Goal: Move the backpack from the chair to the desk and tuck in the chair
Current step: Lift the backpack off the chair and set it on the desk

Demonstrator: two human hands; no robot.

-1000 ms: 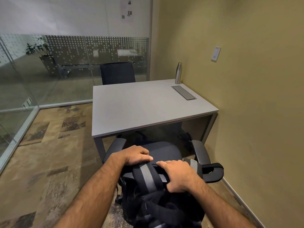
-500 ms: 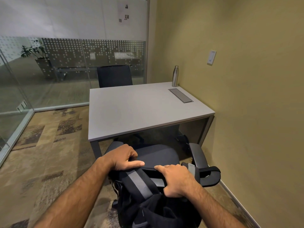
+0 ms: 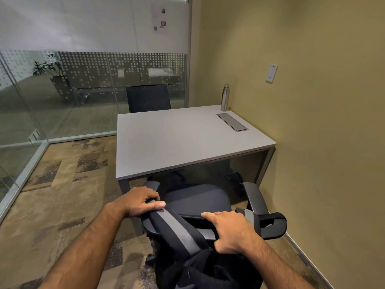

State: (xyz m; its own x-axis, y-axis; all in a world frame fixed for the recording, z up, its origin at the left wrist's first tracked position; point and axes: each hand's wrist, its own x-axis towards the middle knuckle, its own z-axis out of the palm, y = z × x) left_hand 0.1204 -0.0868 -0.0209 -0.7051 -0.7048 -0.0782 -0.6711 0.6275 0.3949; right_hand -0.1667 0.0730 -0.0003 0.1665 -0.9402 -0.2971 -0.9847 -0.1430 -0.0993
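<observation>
Down low, the left hand (image 3: 139, 202) curls closed over the top edge of the chair (image 3: 198, 200) back, where the backpack (image 3: 187, 253) hangs by its straps. Beside it, the right hand (image 3: 231, 232) clamps that same edge. Beyond stands the desk (image 3: 177, 142), with a bottle (image 3: 225, 98) far right.

Chair (image 3: 195, 200) before desk (image 3: 179, 142); bottle (image 3: 225, 98) on desk's far-right corner.

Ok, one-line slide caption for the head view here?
Both hands, left and right, grip the backpack hanging off the chair facing the desk.
</observation>
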